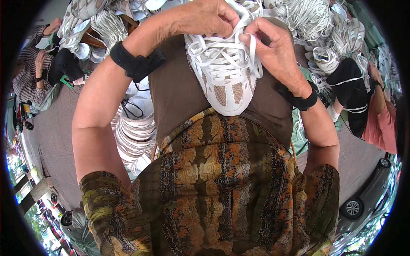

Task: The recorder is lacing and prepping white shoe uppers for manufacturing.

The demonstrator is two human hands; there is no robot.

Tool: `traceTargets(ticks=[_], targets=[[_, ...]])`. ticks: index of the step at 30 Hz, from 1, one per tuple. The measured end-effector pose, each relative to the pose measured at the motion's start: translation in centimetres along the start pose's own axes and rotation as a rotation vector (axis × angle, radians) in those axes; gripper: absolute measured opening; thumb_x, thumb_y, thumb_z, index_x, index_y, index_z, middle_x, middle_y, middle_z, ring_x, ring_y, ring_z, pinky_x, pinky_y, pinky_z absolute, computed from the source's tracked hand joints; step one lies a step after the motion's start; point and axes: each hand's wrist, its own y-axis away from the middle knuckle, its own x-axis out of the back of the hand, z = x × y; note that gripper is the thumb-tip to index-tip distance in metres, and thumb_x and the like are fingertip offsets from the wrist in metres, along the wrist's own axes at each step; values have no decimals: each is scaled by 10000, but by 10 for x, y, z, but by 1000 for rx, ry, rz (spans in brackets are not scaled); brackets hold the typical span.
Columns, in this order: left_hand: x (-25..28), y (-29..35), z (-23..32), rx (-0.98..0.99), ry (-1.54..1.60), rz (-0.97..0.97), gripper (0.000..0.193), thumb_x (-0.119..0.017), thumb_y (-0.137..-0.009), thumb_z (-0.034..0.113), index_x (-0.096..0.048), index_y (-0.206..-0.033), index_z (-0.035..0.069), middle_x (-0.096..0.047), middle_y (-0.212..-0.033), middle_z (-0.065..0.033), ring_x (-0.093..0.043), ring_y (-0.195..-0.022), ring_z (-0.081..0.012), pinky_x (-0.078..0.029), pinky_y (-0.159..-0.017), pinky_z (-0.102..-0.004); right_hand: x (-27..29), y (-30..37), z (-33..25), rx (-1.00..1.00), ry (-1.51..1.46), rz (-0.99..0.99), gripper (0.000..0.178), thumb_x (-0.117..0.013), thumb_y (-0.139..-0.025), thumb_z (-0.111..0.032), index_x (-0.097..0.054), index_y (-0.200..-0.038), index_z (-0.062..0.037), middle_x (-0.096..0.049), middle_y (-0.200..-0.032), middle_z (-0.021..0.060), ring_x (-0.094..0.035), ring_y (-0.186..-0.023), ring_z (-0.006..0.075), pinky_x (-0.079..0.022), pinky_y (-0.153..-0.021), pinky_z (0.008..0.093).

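Observation:
A white and beige sneaker [231, 99] rests on my lap, its toe toward me. Loose white shoelace [253, 55] loops over its crossed lacing. My left hand [213, 19] is closed near the tongue, fingers curled on the lace by the top eyelets. At the opposite side of the shoe opening, my right hand [275, 47] pinches the same lace between thumb and forefinger, with a loop hanging below. The fingertips of both hands are close together, partly covering the upper eyelets. Black bands sit around both wrists.
Piles of similar shoes and bundled white laces [309, 19] lie ahead. A stack of pale shoe parts [136, 141] stands by my left side. One person [40, 77] sits at the left, another [380, 115] at the right. A dark car [367, 196] is parked at the lower right.

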Motion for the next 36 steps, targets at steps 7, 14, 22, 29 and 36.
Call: traceTargets(ticks=[7, 14, 22, 29, 36], targets=[[-5, 25, 0, -327, -622, 247, 42, -611, -848, 62, -613, -835, 22, -583, -750, -66, -573, -698, -199, -442, -629, -341, 10, -7, 4, -127, -163, 99, 294, -492, -1047, -268, -638, -963, -27, -561, -747, -14, -528, -726, 77, -442, -725, 230], [23, 102, -12, -273, -820, 501, 88, -623, -923, 107, -607, -881, 32, -601, -845, -31, -557, -760, -162, -453, -683, -289, -2, -1, 9, -192, -527, 249, 337, -455, -1064, -283, -625, -1096, 6, -583, -752, 17, -552, -717, 91, -483, -728, 250], [30, 106, -79, -80, 85, 547, 110, -600, -971, 128, -625, -920, 33, -588, -854, 28, -561, -836, -59, -491, -786, -237, -17, -19, -31, -115, -156, 141, 351, -487, -1054, -328, -673, -1030, -32, -598, -764, -22, -496, -649, 31, -388, -578, 186], [70, 127, -125, -29, 83, 727, 133, -579, -1002, 161, -652, -1010, 50, -678, -950, -28, -643, -838, -98, -539, -727, -243, -27, -20, -13, -267, -495, 132, 298, -486, -1049, -265, -664, -999, -31, -581, -750, -20, -506, -647, 42, -416, -591, 200], [127, 173, -155, -46, -316, 938, 163, -545, -1015, 166, -641, -967, 44, -654, -883, 2, -636, -829, -94, -529, -782, -252, -39, -17, -23, 0, 78, 153, 276, -510, -1037, -213, -638, -926, 5, -497, -691, -29, -433, -631, 61, -379, -575, 226]])
